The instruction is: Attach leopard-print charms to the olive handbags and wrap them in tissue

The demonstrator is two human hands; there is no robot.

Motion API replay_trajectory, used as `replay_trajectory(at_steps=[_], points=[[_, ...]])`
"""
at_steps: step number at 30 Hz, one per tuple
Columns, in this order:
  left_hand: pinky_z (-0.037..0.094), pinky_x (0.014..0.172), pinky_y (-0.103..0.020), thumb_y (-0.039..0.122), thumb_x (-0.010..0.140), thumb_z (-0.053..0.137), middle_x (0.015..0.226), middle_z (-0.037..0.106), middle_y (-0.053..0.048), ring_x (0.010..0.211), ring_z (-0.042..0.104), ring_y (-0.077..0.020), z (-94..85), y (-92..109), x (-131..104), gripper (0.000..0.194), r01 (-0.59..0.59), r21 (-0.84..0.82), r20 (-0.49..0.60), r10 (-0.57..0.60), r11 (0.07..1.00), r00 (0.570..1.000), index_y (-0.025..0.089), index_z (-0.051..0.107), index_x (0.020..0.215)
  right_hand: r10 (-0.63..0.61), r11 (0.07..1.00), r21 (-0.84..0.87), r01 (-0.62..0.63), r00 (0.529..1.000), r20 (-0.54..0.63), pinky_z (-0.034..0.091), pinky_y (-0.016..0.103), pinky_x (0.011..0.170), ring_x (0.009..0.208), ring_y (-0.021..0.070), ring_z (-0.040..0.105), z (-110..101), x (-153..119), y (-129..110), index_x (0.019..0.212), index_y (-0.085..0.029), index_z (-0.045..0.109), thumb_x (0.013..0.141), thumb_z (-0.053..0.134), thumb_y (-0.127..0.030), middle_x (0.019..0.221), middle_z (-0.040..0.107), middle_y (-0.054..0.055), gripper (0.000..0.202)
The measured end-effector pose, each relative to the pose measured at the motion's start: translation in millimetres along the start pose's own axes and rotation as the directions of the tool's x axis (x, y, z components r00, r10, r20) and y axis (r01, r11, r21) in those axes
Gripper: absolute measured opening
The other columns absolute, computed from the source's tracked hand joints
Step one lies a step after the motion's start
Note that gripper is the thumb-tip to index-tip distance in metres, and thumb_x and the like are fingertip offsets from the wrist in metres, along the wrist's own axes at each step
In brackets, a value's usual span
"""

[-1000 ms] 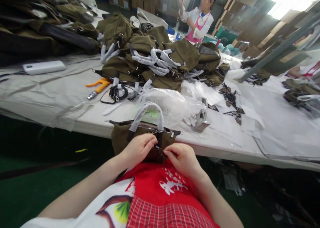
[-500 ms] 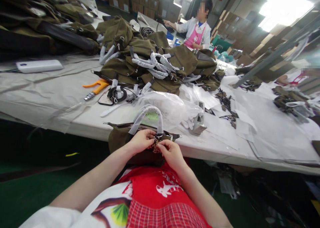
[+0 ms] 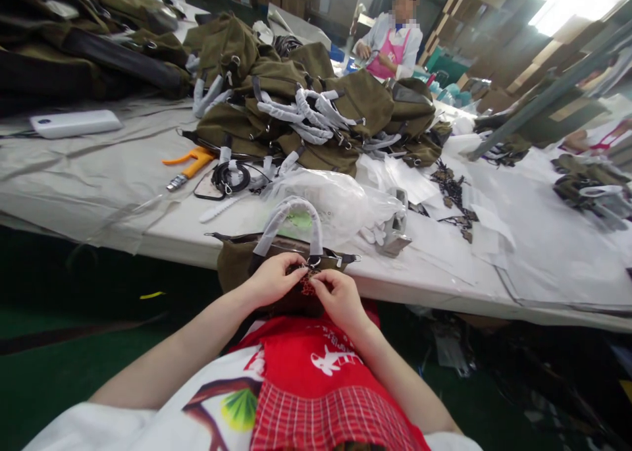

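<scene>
An olive bag with a wrapped grey handle rests against the table's front edge. At the ring where the handle meets the bag's front hangs a small openwork charm, brownish and partly hidden by fingers. My left hand pinches at the charm's upper left side, thumb and index finger together. From the right, my right hand is closed on the charm, its fingertips nearly touching those of my left hand. The fine parts between the fingertips are too small to make out.
Behind the bag lies a clear plastic bag. Orange-handled pliers, a black cord coil and a white device lie left. Olive bags are piled farther back. A person in a pink apron stands beyond.
The view has tilted slightly downward. Both hands stay at the charm with small finger shifts. The person across the table has drawn an outstretched arm in, hands now together.
</scene>
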State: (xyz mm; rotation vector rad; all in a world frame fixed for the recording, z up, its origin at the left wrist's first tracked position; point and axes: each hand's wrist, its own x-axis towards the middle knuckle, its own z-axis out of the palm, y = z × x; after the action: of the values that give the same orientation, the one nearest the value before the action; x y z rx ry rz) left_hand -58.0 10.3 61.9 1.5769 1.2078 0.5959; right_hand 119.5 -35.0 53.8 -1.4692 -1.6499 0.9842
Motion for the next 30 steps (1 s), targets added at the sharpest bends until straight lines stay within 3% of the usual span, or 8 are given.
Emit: replay_trajectory(at_steps=[2,7,12,30], points=[[0.051,0.077,-0.030,0.040,0.079,0.060,0.088,0.073,-0.004,0.081,0.066,-0.0202,5.4,-3.4,-1.3,0.025,-0.018,0.008,-0.026,0.018,1.000,1.000,0.018,0.069,0.088,0.020,1.000,-0.009,-0.019,0.997,0.072,0.047,0.025,0.066,0.066,0.0153,0.062,2.5,-1.8,-1.0,0.077,-0.018,0.071,0.086,0.056,-0.026,0.074,0.071,0.002,0.018],[0.051,0.079,-0.034,0.039,0.071,0.068,0.084,0.072,-0.004,0.080,0.066,-0.0218,7.1,-8.1,-1.0,0.028,0.071,-0.070,-0.067,-0.075,0.995,0.995,0.017,0.068,0.088,0.040,0.996,-0.082,-0.025,0.980,0.197,0.045,0.023,0.062,0.061,0.0135,0.059,-4.6,-6.6,-5.0,0.080,-0.020,0.069,0.090,0.053,-0.026,0.070,0.068,-0.001,0.020],[0.052,0.076,-0.034,0.038,0.068,0.070,0.083,0.073,-0.005,0.080,0.066,-0.0232,-0.6,-8.5,1.0,0.029,0.096,-0.080,0.008,-0.096,0.992,0.995,0.015,0.070,0.086,-0.076,0.968,-0.233,0.091,0.994,0.075,0.045,0.026,0.073,0.077,0.0165,0.062,-24.0,-6.9,-12.5,0.083,-0.020,0.068,0.092,0.052,-0.024,0.083,0.070,0.003,0.018],[0.051,0.083,-0.035,0.036,0.070,0.068,0.088,0.075,-0.006,0.084,0.068,-0.0241,-3.3,-9.2,-2.0,0.029,0.068,-0.049,0.043,-0.066,0.997,0.997,0.016,0.070,0.090,0.043,0.947,-0.322,-0.011,0.995,0.092,0.043,0.024,0.059,0.063,0.0160,0.063,-17.9,-3.2,-6.5,0.078,-0.022,0.074,0.088,0.056,-0.027,0.073,0.073,0.002,0.021]])
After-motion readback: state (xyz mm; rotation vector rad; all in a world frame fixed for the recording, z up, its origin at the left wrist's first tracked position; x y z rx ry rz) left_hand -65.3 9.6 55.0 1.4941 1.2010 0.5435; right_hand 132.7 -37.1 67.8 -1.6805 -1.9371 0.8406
